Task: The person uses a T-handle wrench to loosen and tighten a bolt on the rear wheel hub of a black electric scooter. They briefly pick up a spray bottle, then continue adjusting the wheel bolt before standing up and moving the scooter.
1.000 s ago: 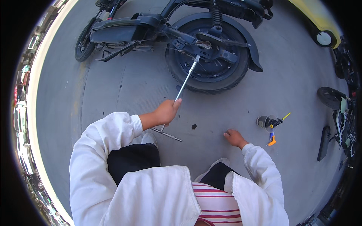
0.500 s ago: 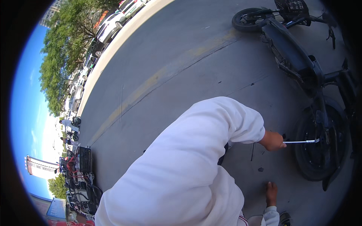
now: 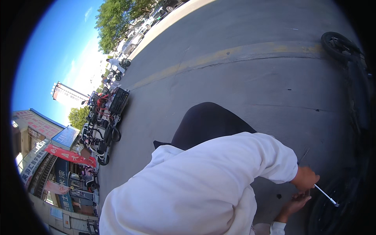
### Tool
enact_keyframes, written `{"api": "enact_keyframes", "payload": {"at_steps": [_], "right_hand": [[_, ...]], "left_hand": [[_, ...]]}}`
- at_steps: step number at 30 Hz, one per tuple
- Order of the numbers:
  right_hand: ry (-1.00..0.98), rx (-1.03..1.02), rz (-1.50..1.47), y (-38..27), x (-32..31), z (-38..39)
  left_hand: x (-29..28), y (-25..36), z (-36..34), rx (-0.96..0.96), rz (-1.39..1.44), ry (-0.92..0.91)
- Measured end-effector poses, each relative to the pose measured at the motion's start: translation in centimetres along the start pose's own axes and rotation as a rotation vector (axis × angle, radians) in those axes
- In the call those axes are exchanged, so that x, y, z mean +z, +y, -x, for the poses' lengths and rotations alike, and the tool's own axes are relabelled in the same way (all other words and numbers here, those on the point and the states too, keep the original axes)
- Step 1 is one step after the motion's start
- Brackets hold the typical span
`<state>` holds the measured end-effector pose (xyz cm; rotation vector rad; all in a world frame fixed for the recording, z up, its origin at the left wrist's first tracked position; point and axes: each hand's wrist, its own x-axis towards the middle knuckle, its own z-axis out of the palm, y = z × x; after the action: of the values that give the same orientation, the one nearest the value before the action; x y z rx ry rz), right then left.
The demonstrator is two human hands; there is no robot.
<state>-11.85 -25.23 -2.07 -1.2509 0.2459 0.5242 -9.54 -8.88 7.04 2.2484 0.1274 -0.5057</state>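
My left hand [image 3: 305,179], at the end of a white sleeve, is closed round the handle of a silver socket wrench [image 3: 326,194]. The wrench slants down to the right, its head in front of the dark wheel [image 3: 333,211] of a black electric bike [image 3: 357,94]. Shadow hides whether the head touches the wheel. Just below, my right hand [image 3: 295,204] is held with fingers stretched out, close under the left hand; I cannot tell whether they touch. A thin rod [image 3: 303,155] lies beyond the left wrist, and a small dark lump [image 3: 279,196] is on the ground.
My bent knee [image 3: 211,123] in black trousers is beyond the left arm. Parked two-wheelers [image 3: 103,125] stand at the left by a shopfront [image 3: 51,168]. Farther off are people [image 3: 115,65] with small bikes, and parked cars [image 3: 133,43]. A faded yellow line [image 3: 243,50] crosses the pavement.
The view has swung, so the bike sits farther right. The wrench has tilted from level to slanting downward. My right hand has risen from near the ground to beside the left.
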Motion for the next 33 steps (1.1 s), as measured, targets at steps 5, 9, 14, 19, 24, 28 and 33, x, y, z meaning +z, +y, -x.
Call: {"api": "enact_keyframes", "payload": {"at_steps": [5, 9, 14, 19, 24, 28, 33], "right_hand": [[-0.088, -0.286, 0.230, -2.7, 2.3, -2.1], [-0.178, -0.066, -0.066, -3.0, 2.0, -3.9], [-0.139, 0.021, -0.049, -3.4, 1.3, -4.2], [-0.065, -0.011, -0.134, -3.9, 1.9, -3.8], [-0.132, -0.031, 0.004, -4.6, 3.3, -2.5], [-0.084, -0.021, 0.049, -6.4, 0.2, -0.8], [0.100, 0.072, 0.103, -4.5, -5.1, 4.1]], "left_hand": [[0.9, 0.2, 1.5, 0.044, 0.125, 0.144], [0.3, 0.5, 2.3, 0.046, 0.141, 0.115], [0.0, -1.9, 7.4, -0.079, 0.163, 0.813], [2.3, -7.4, 4.4, -0.602, 0.650, 0.531], [3.7, -5.9, 5.2, -0.445, 1.311, 0.416], [3.5, -4.6, 3.7, -0.447, 1.247, 0.494], [-1.8, -6.6, 0.6, -0.291, 0.966, 0.371]]}}
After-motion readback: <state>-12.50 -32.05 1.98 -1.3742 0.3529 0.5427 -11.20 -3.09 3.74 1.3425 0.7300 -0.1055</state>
